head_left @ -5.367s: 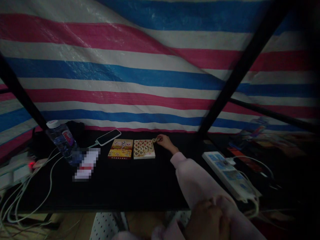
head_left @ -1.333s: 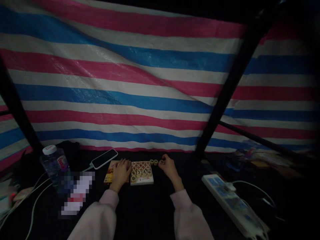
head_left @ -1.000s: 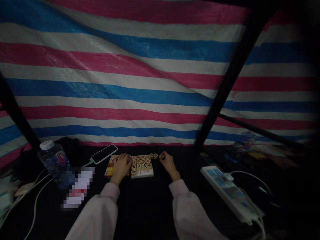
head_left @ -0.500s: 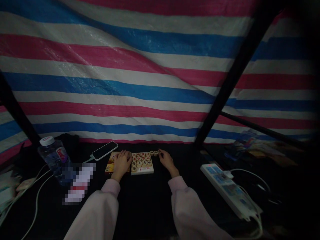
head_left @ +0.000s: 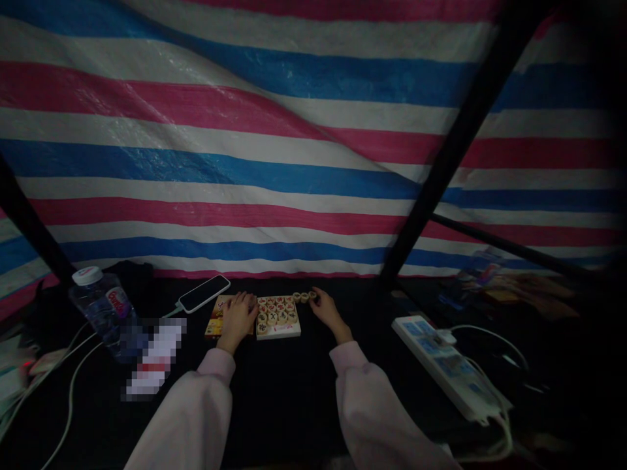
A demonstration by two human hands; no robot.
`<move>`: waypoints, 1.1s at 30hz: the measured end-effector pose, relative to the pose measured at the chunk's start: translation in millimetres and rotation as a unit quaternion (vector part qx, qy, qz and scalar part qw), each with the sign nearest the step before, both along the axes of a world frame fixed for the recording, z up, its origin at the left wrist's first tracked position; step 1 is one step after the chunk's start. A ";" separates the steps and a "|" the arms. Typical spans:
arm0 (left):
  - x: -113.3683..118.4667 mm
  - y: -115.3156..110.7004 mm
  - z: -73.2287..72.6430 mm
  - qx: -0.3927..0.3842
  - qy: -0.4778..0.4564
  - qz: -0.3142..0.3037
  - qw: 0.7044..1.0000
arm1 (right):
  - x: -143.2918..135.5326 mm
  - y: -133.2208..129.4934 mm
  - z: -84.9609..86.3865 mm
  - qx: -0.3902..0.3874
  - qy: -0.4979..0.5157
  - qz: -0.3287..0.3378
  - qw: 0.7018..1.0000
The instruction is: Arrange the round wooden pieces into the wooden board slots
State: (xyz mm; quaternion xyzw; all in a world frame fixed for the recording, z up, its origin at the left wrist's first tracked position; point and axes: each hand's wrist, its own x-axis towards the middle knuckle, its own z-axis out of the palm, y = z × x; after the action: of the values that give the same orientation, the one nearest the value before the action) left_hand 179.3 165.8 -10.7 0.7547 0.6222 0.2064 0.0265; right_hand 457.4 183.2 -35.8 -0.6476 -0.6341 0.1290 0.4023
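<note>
My left hand (head_left: 238,318) lies over a yellow and red box lid (head_left: 213,325), fingers stretched out, its fingertips close to the white tray beside it. Round wooden Chinese chess pieces with red and black characters fill most of that white tray (head_left: 287,331). Just past the tray's far right corner, small chess pieces (head_left: 296,297) stand in a short row. At the right end of this row, my right hand (head_left: 328,312) pinches a chess piece (head_left: 312,296) between thumb and fingers.
A white phone (head_left: 204,293) on a cable lies behind the lid. To the left stand a clear bottle (head_left: 105,307) and a blurred-out packet (head_left: 159,356). A white power strip (head_left: 441,365) with cables lies to the right. Striped sheeting and black poles (head_left: 431,170) close off the back.
The right fingers have shifted slightly right, and the end piece of the row shows more fully. My left hand stays on the lid. The view has moved a little.
</note>
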 end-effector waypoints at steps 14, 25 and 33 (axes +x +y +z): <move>0.7 0.0 1.5 -0.006 0.003 0.003 1.000 | -1.0 -3.1 5.0 -0.036 -0.049 -0.001 0.998; 0.5 -0.3 2.9 -0.001 0.014 0.000 1.000 | -4.9 -21.0 32.7 -0.049 -0.123 -0.073 0.988; 1.1 -1.2 2.9 0.008 0.005 0.001 1.000 | -17.2 -33.2 59.6 -0.036 -0.102 0.040 0.993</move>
State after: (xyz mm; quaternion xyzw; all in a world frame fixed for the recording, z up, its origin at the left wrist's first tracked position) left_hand 180.4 164.6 -7.8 0.7552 0.6216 0.2074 0.0166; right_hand 440.2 149.9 23.8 -0.6459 -0.6918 0.1011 0.3066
